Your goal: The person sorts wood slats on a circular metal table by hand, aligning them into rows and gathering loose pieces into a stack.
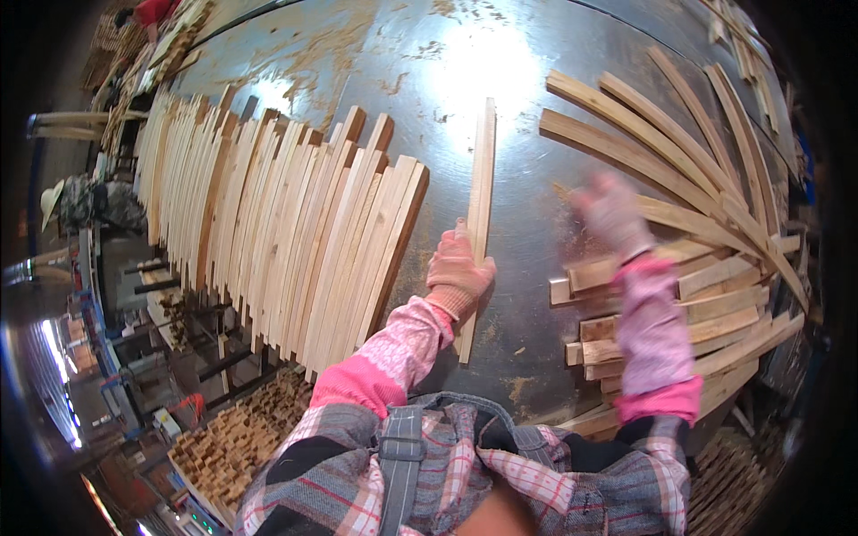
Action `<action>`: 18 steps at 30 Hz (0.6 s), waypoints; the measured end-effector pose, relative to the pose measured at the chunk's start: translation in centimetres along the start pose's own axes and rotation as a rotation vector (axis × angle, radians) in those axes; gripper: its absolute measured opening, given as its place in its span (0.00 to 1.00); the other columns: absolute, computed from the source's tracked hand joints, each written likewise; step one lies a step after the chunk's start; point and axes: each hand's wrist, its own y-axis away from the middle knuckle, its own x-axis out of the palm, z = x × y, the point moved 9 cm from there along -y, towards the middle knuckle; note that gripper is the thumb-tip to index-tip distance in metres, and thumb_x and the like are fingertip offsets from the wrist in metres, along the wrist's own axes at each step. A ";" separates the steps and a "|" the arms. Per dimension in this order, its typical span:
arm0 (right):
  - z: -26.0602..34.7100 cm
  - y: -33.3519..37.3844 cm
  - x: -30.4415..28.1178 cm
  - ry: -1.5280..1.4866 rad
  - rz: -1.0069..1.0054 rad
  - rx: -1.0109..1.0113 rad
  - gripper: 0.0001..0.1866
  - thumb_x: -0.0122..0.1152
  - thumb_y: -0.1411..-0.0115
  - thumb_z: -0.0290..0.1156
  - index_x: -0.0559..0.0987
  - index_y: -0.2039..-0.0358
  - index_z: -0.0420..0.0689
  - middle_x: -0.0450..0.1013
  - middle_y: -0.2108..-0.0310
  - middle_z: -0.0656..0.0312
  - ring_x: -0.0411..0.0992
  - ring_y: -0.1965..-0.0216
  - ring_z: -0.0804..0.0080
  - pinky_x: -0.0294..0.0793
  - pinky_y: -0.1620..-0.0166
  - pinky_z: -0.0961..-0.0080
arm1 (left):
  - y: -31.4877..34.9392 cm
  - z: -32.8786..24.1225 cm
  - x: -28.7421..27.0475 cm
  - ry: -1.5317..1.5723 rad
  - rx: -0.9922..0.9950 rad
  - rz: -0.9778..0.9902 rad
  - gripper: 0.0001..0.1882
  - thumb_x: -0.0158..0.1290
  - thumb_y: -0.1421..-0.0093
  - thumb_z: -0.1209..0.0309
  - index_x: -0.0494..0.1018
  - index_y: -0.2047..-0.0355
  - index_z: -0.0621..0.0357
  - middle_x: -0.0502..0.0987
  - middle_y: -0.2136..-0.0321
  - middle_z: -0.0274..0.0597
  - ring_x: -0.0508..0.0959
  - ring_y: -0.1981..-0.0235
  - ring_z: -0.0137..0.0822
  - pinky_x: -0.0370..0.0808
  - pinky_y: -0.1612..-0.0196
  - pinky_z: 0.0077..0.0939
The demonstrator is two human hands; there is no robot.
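My left hand (460, 271), in a pale glove with a pink sleeve behind it, is closed on a light wooden strip (483, 170). The strip points away from me along the grey metal table (402, 71). To its left stands a long row of wooden strips (295, 232), packed side by side with uneven far ends. My right hand (612, 214), gloved too and smeared by motion, is over the near side of a fanned-out pile of strips (679, 183) on the right. Whether its fingers hold anything is hidden by the blur.
More strips (608, 344) lie stacked crosswise under my right forearm. A block of stacked wood ends (241, 438) sits below the table at the lower left. Sawdust (322, 45) is scattered over the far table. Part of another person in red (154, 12) shows at the far left.
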 end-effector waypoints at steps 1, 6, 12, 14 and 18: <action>-1.1 -2.0 -4.4 0.316 -0.069 0.005 0.20 0.66 0.43 0.38 0.76 0.53 0.42 0.77 0.55 0.46 0.77 0.52 0.50 0.78 0.51 0.58 | -0.1 -0.1 0.2 0.020 0.006 -0.020 0.45 0.61 0.46 0.57 0.57 0.34 0.68 0.68 0.45 0.61 0.73 0.47 0.58 0.72 0.43 0.44; -13.6 -7.5 -9.0 0.927 -0.062 0.129 0.29 0.68 0.45 0.37 0.72 0.43 0.48 0.74 0.47 0.51 0.73 0.45 0.52 0.74 0.44 0.59 | -0.3 -0.8 0.3 0.095 0.113 -0.064 0.45 0.59 0.46 0.58 0.55 0.33 0.70 0.67 0.44 0.60 0.73 0.46 0.57 0.72 0.43 0.44; -1.2 -7.2 -5.9 0.801 -0.114 -0.020 0.25 0.65 0.43 0.37 0.74 0.45 0.47 0.76 0.50 0.51 0.73 0.45 0.52 0.74 0.44 0.60 | 0.4 3.3 -1.0 0.237 0.044 -0.106 0.43 0.61 0.48 0.62 0.59 0.35 0.65 0.68 0.46 0.61 0.74 0.48 0.57 0.72 0.43 0.42; 1.9 -5.5 -6.0 0.654 -0.293 -0.112 0.23 0.64 0.43 0.38 0.76 0.48 0.46 0.77 0.53 0.51 0.75 0.48 0.50 0.75 0.46 0.59 | 1.7 5.3 -1.6 0.239 -0.025 -0.082 0.43 0.62 0.49 0.62 0.59 0.35 0.66 0.68 0.47 0.61 0.74 0.47 0.56 0.72 0.43 0.42; 7.2 -0.5 -0.3 0.352 -0.058 -0.229 0.17 0.59 0.43 0.36 0.78 0.53 0.46 0.78 0.59 0.50 0.78 0.55 0.49 0.78 0.52 0.55 | 4.4 7.2 -2.4 0.206 -0.065 -0.168 0.36 0.61 0.49 0.60 0.65 0.42 0.62 0.71 0.50 0.61 0.75 0.49 0.57 0.73 0.45 0.46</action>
